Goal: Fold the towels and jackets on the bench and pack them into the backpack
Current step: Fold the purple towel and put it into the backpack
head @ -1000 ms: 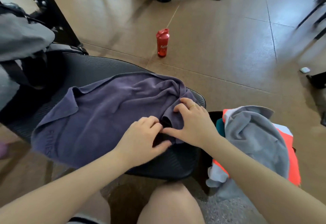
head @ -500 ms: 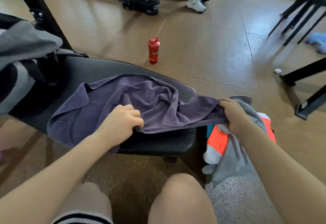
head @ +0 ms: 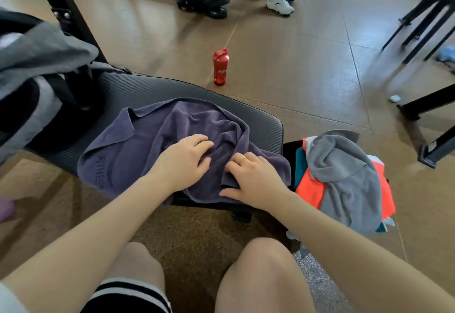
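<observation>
A crumpled purple towel [head: 152, 140] marked FITNESS lies on the right end of the black padded bench [head: 147, 91]. My left hand [head: 182, 162] rests on the middle of the towel with its fingers spread. Beside it, my right hand [head: 253, 179] has its fingers curled into a fold at the towel's right end, thumb along the front edge. A grey and black backpack [head: 44, 105] sits on the bench's left end with a grey garment [head: 41, 56] draped over it. Off the bench's right end lies a heap with a grey hoodie [head: 344, 165] over an orange jacket [head: 310, 189].
A red shaker bottle [head: 220, 67] stands on the floor behind the bench. A black frame post [head: 66, 14] rises at the back left. Black stool legs [head: 418, 17] and a frame foot [head: 428, 150] are at the right. Someone's white shoe [head: 279, 4] shows far back.
My right hand had pulled the towel's end out to the right; it has now brought it back onto the bench. My left hand opened from a fist and lies on the towel.
</observation>
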Demonstrator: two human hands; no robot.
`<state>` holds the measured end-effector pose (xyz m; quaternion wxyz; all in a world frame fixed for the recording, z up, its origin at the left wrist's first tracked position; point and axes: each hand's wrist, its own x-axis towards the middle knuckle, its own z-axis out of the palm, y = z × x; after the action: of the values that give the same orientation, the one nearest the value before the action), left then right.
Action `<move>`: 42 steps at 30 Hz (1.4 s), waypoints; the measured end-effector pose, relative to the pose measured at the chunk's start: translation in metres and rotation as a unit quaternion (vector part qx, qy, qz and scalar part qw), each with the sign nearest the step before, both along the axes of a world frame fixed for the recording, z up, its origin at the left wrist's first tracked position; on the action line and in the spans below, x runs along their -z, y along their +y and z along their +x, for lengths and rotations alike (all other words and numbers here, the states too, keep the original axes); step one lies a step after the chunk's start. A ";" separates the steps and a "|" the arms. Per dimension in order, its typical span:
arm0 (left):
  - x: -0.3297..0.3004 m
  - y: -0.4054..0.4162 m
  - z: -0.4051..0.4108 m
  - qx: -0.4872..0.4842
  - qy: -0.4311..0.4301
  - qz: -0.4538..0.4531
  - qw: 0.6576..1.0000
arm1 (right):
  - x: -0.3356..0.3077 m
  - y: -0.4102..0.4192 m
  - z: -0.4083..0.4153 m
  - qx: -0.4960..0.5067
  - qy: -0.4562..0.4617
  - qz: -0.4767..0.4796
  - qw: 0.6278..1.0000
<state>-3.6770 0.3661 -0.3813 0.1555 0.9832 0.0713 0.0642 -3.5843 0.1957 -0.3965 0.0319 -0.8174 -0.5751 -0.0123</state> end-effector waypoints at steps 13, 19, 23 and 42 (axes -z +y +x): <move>0.016 -0.004 0.060 0.059 0.202 0.099 0.973 | -0.024 -0.043 0.127 0.364 0.506 0.525 0.580; 0.020 -0.013 0.066 0.114 0.172 0.029 0.978 | 0.020 -0.058 0.172 0.538 0.291 0.224 0.759; 0.007 0.001 0.054 0.034 0.004 -0.069 0.997 | 0.005 -0.010 0.137 0.313 0.223 0.272 0.882; 0.050 0.078 -0.130 -0.601 -0.134 -0.420 0.667 | 0.000 0.242 0.000 -0.219 0.074 0.027 0.973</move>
<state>-3.8066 0.4439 -0.4316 0.4873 0.5393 0.6441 0.2384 -3.5848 0.4376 -0.3969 0.0987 -0.6692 -0.7354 0.0397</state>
